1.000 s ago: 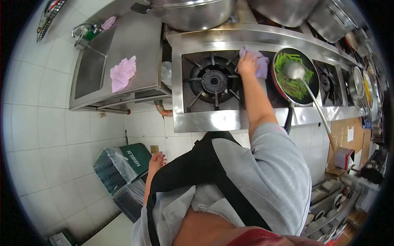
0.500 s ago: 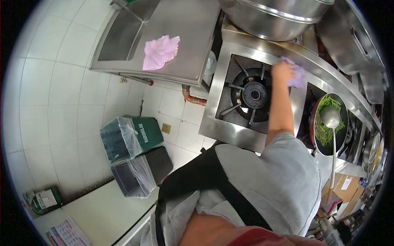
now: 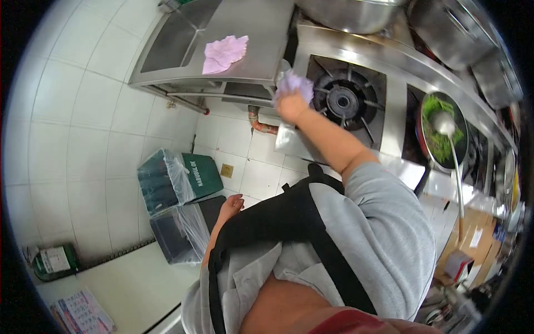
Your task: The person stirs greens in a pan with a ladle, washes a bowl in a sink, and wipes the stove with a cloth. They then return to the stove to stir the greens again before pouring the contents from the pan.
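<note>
A crumpled lilac cloth (image 3: 296,86) is under my right hand (image 3: 291,107), whose fingers are closed on it. It presses against the left edge of the steel gas stove (image 3: 396,119), beside the black burner (image 3: 343,101). My left hand (image 3: 231,205) hangs low by my side above the bins, fingers loosely bent, with nothing seen in it. A second pink cloth (image 3: 225,54) lies spread on the steel counter (image 3: 253,33) to the left of the stove.
On the right burner sits a pan (image 3: 427,146) of green vegetables with a long-handled ladle (image 3: 444,122) resting in it. Large steel pots (image 3: 356,15) stand behind the stove. A green bin (image 3: 203,179) and a dark bin (image 3: 162,236) are on the floor at left.
My right hand has carried the lilac cloth leftward across the stove, from right of the burner to its left edge. My left hand has come into view.
</note>
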`<state>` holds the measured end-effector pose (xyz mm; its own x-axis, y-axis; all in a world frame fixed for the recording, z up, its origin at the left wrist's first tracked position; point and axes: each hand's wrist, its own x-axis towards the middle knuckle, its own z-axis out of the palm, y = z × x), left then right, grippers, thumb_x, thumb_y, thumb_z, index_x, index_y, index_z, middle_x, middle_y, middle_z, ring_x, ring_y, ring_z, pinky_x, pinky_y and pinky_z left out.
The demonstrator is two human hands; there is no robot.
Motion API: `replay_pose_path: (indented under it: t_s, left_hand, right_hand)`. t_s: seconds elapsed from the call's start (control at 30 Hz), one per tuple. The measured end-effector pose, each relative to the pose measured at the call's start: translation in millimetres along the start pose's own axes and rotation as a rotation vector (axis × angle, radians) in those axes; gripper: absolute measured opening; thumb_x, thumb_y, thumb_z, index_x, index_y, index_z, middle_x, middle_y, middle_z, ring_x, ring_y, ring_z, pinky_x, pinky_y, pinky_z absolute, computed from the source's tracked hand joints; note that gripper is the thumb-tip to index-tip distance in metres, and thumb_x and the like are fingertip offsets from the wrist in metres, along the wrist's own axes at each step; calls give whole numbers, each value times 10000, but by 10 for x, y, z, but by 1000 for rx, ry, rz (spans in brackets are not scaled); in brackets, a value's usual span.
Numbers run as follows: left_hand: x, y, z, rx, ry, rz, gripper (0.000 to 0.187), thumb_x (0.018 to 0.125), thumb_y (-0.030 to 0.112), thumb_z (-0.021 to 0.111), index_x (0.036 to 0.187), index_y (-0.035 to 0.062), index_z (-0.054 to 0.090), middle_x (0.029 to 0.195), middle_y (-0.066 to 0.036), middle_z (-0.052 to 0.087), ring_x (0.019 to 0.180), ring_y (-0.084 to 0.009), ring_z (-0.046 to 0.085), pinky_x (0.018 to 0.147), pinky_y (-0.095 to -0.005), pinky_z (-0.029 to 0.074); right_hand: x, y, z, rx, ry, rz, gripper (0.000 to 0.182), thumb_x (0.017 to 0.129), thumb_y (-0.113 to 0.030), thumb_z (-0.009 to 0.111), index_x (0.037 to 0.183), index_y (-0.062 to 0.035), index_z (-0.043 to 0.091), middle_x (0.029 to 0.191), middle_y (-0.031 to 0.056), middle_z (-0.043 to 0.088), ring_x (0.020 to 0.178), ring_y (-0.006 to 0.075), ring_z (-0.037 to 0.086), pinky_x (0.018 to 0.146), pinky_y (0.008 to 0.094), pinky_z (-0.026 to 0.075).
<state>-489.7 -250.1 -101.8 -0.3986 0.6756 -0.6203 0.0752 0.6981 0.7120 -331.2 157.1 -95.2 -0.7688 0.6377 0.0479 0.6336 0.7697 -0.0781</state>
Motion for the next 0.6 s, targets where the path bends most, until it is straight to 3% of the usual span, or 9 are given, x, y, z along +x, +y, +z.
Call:
replay_pose_path:
  t_s: [0.07, 0.17, 0.23, 0.3, 0.33, 0.37, 0.5, 0.57, 0.6]
  left_hand:
    - [-96, 173, 10, 172, -36, 65, 325, 879, 210, 583, 1152, 38, 542, 843, -64, 622, 733, -121, 587, 610, -262, 463]
    - [20, -76, 13, 151, -146, 132, 310, 880, 204, 575, 1145, 44, 548, 841, -60, 618, 722, -122, 576, 611, -265, 460]
    - [119, -201, 33, 197, -251, 129, 312, 882, 195, 569, 1153, 43, 543, 844, -58, 614, 723, -123, 569, 630, -263, 461]
    - [280, -382, 95, -36, -333, 68, 321, 886, 183, 561, 1164, 26, 529, 861, -58, 612, 741, -123, 567, 645, -255, 459]
    - [180, -258, 124, 163, -397, 281, 328, 894, 173, 544, 1174, 4, 514, 883, -62, 614, 769, -125, 566, 674, -249, 460]
    - [118, -124, 184, 175, -428, 299, 328, 894, 173, 544, 1174, 4, 514, 883, -62, 614, 769, -125, 566, 674, -249, 460]
    - [203, -117, 439, 123, -514, 149, 361, 916, 223, 502, 1187, -16, 513, 976, -103, 637, 826, -155, 574, 751, -285, 464]
    - [175, 5, 600, 236, -472, 115, 425, 935, 315, 456, 1178, -25, 533, 995, -127, 644, 885, -181, 582, 795, -308, 462]
    - [173, 60, 684, 248, -478, 131, 425, 935, 315, 456, 1178, -25, 533, 995, -127, 644, 885, -181, 582, 795, -308, 462]
  right_hand:
    - [-554, -489, -302, 92, -48, -38, 409, 827, -211, 492, 1178, -7, 542, 1245, 153, 526, 1202, 301, 447, 1005, 532, 293]
    - [-1250, -787, -73, 140, 35, 3, 456, 828, -240, 529, 1251, -73, 499, 1340, 132, 446, 1235, 305, 416, 1029, 518, 275]
    - [-1684, -754, 52, 289, 171, -50, 483, 817, -218, 542, 1287, -136, 466, 1399, 118, 375, 1266, 299, 383, 1047, 502, 262]
    - [-2183, -579, -28, 272, 177, 39, 504, 804, -199, 548, 1295, -136, 452, 1400, 122, 372, 1272, 295, 374, 1051, 500, 256]
    - [-2411, -481, -90, 276, 185, 59, 526, 791, -180, 554, 1303, -136, 438, 1401, 125, 370, 1278, 292, 365, 1056, 497, 250]
    - [-2644, -364, -117, 258, 191, 92, 526, 791, -180, 554, 1303, -136, 438, 1401, 125, 370, 1278, 292, 365, 1056, 497, 250]
    - [-3686, 151, -314, 128, 153, 523, 499, 819, -170, 545, 1305, -151, 432, 1400, 108, 371, 1274, 290, 369, 1051, 475, 276]
    - [-4166, 472, -343, 40, 253, 647, 497, 823, -180, 542, 1307, -168, 431, 1397, 99, 378, 1280, 289, 362, 1046, 468, 289]
    - [-4359, 629, -383, 87, 130, 797, 488, 828, -186, 536, 1306, -172, 434, 1397, 93, 380, 1281, 290, 361, 1046, 467, 290]
